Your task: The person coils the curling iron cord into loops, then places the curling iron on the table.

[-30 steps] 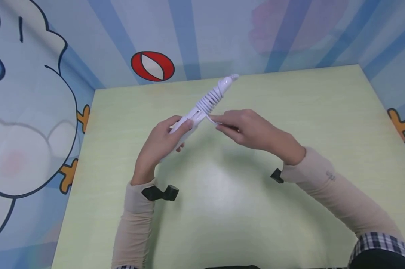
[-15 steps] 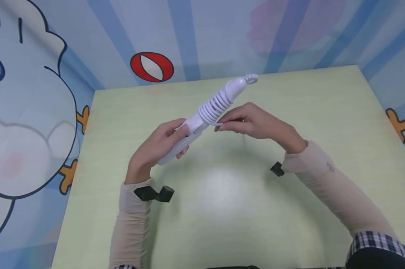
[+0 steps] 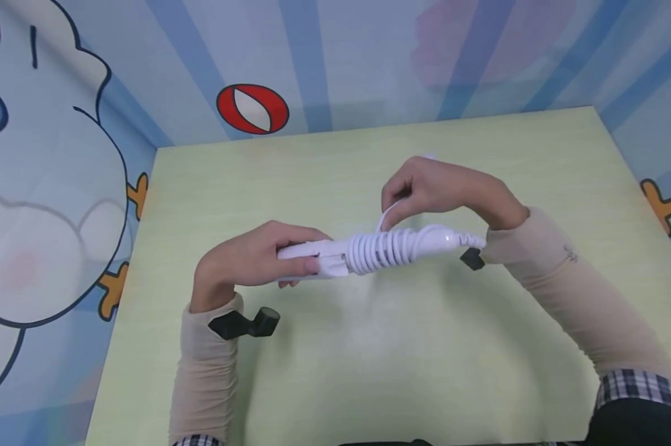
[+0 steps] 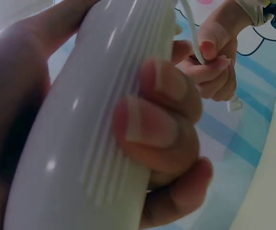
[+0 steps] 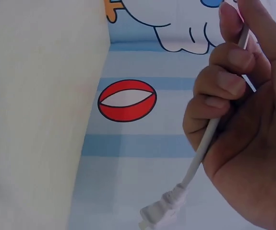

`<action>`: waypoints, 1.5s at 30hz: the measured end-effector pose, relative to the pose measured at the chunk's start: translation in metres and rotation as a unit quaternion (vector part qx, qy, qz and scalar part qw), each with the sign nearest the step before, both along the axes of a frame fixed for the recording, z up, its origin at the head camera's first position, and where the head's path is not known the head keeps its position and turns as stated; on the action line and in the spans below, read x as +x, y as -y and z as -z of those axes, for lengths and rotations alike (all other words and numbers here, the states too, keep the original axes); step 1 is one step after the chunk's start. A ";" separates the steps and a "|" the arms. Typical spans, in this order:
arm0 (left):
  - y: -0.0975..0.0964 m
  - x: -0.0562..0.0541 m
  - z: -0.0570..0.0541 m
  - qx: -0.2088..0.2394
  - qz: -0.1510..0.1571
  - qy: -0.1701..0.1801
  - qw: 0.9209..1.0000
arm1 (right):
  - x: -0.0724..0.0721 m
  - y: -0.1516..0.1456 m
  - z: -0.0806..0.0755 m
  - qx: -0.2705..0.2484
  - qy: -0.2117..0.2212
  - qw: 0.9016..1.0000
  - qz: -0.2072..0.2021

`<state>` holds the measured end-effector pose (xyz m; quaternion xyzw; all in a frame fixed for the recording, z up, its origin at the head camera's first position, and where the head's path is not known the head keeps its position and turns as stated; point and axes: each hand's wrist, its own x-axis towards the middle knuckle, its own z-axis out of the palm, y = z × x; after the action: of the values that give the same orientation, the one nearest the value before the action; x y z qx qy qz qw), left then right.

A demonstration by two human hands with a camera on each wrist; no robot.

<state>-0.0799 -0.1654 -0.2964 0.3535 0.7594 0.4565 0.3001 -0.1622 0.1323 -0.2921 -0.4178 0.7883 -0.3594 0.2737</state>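
My left hand (image 3: 251,257) grips a slim white wand-shaped electric appliance (image 3: 438,240), held almost level above the table. Its ribbed, glossy body (image 4: 80,129) fills the left wrist view, with fingers curled round its side. Several turns of white cord (image 3: 377,251) wrap its middle, and a coiled cord sleeve sticks out at its right end. Just behind the windings, my right hand (image 3: 432,186) pinches the loose part of the cord (image 5: 202,148). In the right wrist view that cord runs through the curled fingers, and a white plug (image 5: 159,211) hangs below the palm.
The pale green table (image 3: 396,371) lies under both hands. Blue striped walls with cartoon prints (image 3: 253,109) stand along its back and sides. A small black camera mount (image 3: 245,323) is strapped to each wrist.
The appliance has swung from a slant toward the back to nearly level, its cord end now pointing right and nearer me. My right hand has moved from beside the windings to behind them, still pinching the cord.
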 end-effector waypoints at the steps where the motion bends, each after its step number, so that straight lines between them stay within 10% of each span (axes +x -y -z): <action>1: -0.001 0.002 -0.003 -0.013 0.008 0.001 1.000 | -0.001 0.001 -0.002 0.014 -0.011 1.000 -0.008; 12: -0.017 0.018 -0.013 -0.162 -0.030 -0.099 0.981 | -0.003 0.009 -0.019 0.096 -0.177 0.979 0.007; 21: -0.032 0.009 0.004 -0.283 -0.166 -0.118 0.937 | 0.014 0.025 -0.031 0.150 -0.277 0.947 0.060; 29: -0.038 -0.005 0.024 -0.305 -0.263 -0.142 0.904 | 0.026 0.035 -0.018 0.093 -0.237 0.965 0.058; 35: -0.026 -0.019 0.038 -0.228 -0.308 -0.100 0.918 | 0.026 0.031 -0.009 0.044 -0.212 0.974 0.065; 45: -0.011 -0.027 0.048 -0.105 -0.300 0.012 0.948 | 0.029 0.028 0.000 -0.014 -0.215 0.972 0.089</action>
<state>-0.1072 -0.1543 -0.3443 0.0704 0.8704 0.4471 0.1939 -0.1329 0.1047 -0.2918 -0.4170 0.8576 -0.2953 0.0588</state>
